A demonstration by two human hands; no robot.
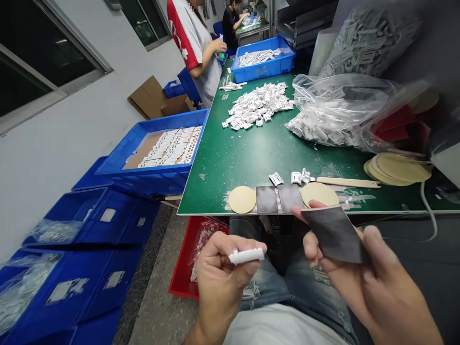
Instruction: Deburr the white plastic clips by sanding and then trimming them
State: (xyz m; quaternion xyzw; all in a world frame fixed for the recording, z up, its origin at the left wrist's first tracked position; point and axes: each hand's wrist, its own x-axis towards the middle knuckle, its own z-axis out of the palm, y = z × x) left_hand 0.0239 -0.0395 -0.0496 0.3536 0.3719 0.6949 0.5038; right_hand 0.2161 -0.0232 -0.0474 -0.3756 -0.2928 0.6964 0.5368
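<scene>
My left hand (223, 268) pinches a small white plastic part (246, 256) between thumb and fingers, above my lap. Close by on the right, my right hand (370, 278) grips a dark grey piece of sandpaper (334, 235) by its edges, its flat face turned up. The two hands are apart, and the sandpaper does not touch the part. Along the front table edge lie dark sandpaper patches (266, 199) between two pale yellow discs (242, 199). Behind them rest a few loose white parts (276, 179) and a tool with a flat wooden handle (347, 182).
A heap of white parts (257, 105) covers part of the green table (215, 167). Clear bags of parts (330, 115) stand right, a blue bin (264, 71) behind. Blue crates (143, 177) line the left; a red bin (183, 273) sits below. A person (201, 52) stands at the far left side.
</scene>
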